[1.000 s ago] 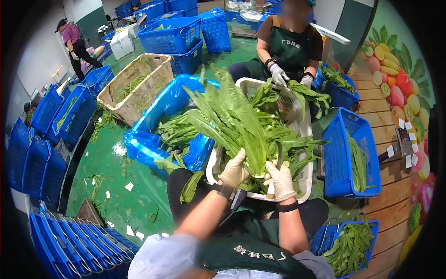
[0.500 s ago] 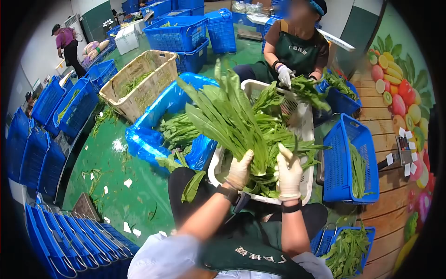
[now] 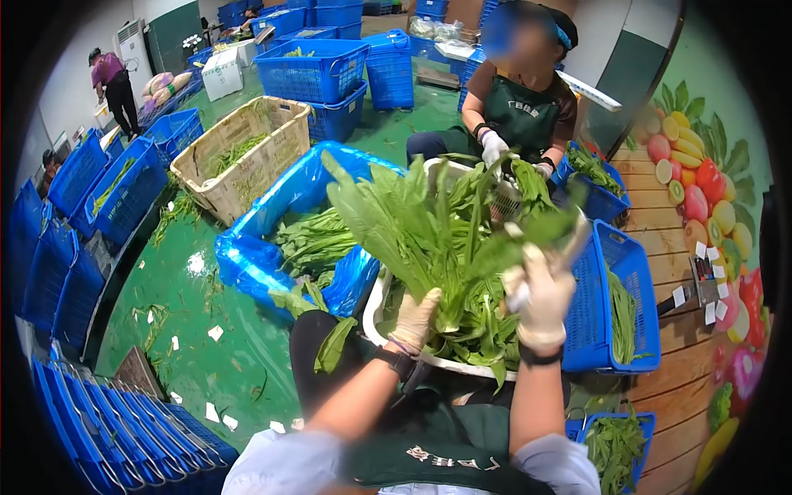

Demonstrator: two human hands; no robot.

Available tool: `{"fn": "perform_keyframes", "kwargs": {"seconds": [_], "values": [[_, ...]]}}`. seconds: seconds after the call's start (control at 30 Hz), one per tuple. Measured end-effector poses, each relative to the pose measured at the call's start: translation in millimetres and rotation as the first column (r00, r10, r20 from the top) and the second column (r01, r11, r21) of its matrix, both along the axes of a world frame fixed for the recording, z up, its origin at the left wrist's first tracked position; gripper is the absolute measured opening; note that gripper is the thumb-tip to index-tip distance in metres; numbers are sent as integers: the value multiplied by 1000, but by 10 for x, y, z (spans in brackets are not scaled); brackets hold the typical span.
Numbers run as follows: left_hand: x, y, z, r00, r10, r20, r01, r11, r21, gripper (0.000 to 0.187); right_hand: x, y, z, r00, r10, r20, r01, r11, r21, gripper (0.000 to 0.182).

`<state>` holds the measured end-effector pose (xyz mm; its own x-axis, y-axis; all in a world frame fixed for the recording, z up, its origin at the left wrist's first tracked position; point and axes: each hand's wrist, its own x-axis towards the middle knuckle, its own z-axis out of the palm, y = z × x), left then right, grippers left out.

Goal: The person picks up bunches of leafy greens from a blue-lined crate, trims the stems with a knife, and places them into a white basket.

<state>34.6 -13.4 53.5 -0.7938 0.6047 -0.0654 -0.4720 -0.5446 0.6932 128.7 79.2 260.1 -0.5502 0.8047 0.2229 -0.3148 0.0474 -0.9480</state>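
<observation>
My left hand, in a pale glove, is closed round the base of a bunch of long leafy greens, whose leaves fan up and away from me. To its right, my gloved right hand is raised and closed on a green leaf, both smeared by motion. A thin blade-like thing sticks up beside its fingers, too blurred to name. Below both hands is a white crate full of loose greens.
Opposite me sits a co-worker, whose gloved hand is at other greens. A crate lined with blue plastic holds greens on the left, beyond it a cream crate. Blue crates stand to the right.
My right hand has moved up and to the right, away from the bunch, with a leaf now at its fingers. My left hand keeps its hold; the bunch is slightly lower.
</observation>
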Motion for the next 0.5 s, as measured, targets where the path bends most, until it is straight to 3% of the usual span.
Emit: {"fn": "perform_keyframes", "kwargs": {"seconds": [0.07,0.1,0.13,0.17,0.2,0.27,0.3,0.33,0.4,0.47,0.5], "values": [[-95,29,23,994,6,111,-14,997,71,44,426,-211,24,983,-81,-164,68,994,-84,20],[-120,38,72,978,-28,208,-3,990,144,42,599,-51,-150,897,-265,-354,216,961,-171,27],[-144,40,122,950,-68,304,2,977,212,40,732,-59,21,738,-583,-340,610,792,-33,33],[-196,18,69,920,-152,361,48,959,280,37,1046,-149,238,822,-457,-340,481,877,-17,39],[-213,34,12,899,-124,421,16,967,253,37,1338,52,172,842,-320,-433,397,912,98,42],[-205,28,-38,892,-131,432,13,964,266,34,940,76,561,516,-660,-546,778,627,-22,37],[-201,29,-45,893,-136,429,17,963,269,34,969,225,442,709,-643,-290,701,688,186,34],[-164,10,-63,915,-146,376,52,967,251,33,963,416,208,802,-598,15,555,754,352,32],[-85,-49,-71,936,-166,311,92,967,239,32,624,673,-291,873,-455,177,336,822,460,37],[-45,-94,23,973,-148,179,132,986,102,41,340,466,-287,924,-156,348,123,986,116,38],[-12,-161,56,976,-168,141,152,981,122,45,222,409,-260,945,-58,321,39,997,64,36]]}}
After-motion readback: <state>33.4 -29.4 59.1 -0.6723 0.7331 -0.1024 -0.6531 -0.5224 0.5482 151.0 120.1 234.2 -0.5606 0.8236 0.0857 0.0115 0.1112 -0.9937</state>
